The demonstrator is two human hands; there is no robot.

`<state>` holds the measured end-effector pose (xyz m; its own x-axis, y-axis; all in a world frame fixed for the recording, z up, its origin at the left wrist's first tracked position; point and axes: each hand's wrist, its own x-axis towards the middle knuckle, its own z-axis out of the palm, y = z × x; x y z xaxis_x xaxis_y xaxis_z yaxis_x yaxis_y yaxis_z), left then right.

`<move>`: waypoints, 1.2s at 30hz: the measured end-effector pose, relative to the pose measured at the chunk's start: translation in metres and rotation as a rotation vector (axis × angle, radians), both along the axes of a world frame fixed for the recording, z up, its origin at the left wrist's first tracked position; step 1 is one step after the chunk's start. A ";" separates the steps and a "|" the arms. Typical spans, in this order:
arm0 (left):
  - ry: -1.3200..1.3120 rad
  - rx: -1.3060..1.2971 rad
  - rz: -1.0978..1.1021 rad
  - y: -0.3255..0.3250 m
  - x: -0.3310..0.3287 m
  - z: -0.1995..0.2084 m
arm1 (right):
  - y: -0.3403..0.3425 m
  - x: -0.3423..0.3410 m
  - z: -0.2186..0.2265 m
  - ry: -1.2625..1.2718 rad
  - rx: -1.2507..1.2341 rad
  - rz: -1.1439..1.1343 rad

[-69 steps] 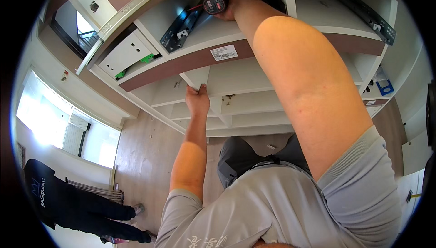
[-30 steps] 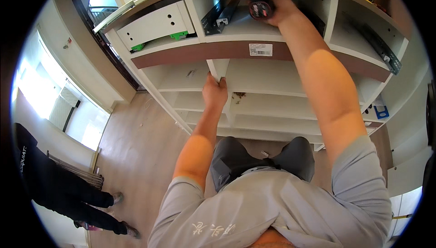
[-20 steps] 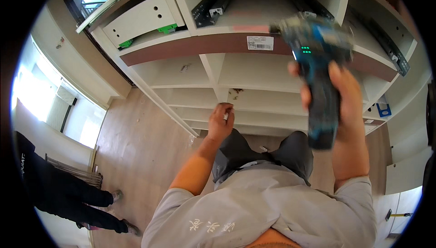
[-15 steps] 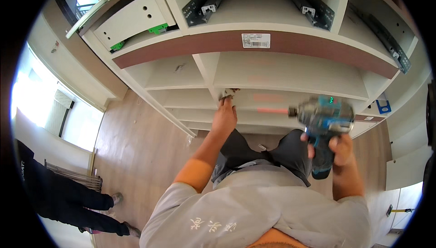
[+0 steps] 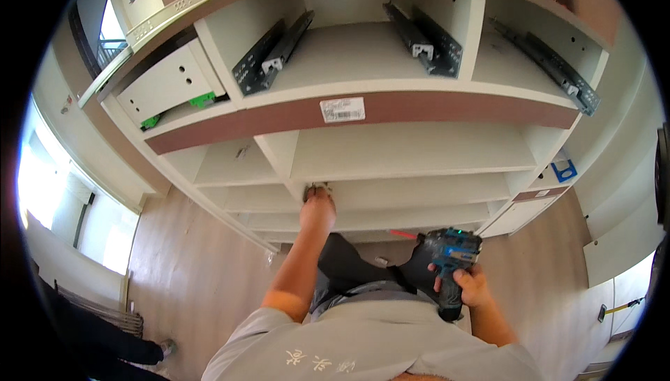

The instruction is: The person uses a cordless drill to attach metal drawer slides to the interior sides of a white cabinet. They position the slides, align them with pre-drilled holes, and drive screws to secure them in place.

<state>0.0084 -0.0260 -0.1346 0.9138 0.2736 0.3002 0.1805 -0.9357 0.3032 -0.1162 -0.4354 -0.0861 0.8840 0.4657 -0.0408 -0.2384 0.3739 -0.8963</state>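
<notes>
Cabinet (image 5: 412, 151) is the biggest thing, all white, with lots of open shelves and a brown strip (image 5: 447, 110) across its front. A wood floor (image 5: 167, 255) lies around the cabinet. The person's grey shirt (image 5: 356, 339) is right in front of the cabinet. Someone else's dark pants (image 5: 105, 332) are off to the left, well apart from the cabinet. A white drawer (image 5: 166, 81) sits in the cabinet's top row, at the left end. In the middle of the cabinet's top row, dark metal rails (image 5: 292, 38) run along both sides. A blue and black drill (image 5: 452, 248) is up in front of the cabinet's bottom part, right of its middle, with a thin red tip pointing left. The right hand (image 5: 477, 287) has its fingers wrapped tight around the drill's handle. The left hand (image 5: 319, 206) reaches into a low shelf of the cabinet, left of its middle. I can't tell if those fingers are together or holding anything. A white sticker (image 5: 343, 109) is on the cabinet's brown strip. Little green clips (image 5: 203, 100) are under the cabinet's drawer.
</notes>
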 end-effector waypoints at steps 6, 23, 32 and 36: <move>0.193 -1.371 -0.417 -0.040 -0.073 0.005 | 0.001 -0.004 -0.003 0.031 -0.073 0.081; 0.576 -1.879 -0.466 -0.055 -0.093 -0.027 | 0.016 -0.008 -0.005 0.006 -0.150 0.120; 0.689 -1.997 -0.320 -0.060 -0.088 -0.020 | 0.028 -0.021 -0.003 0.026 -0.123 0.013; 0.644 -2.143 -0.503 -0.060 -0.081 -0.015 | 0.034 -0.023 0.006 -0.022 -0.062 -0.077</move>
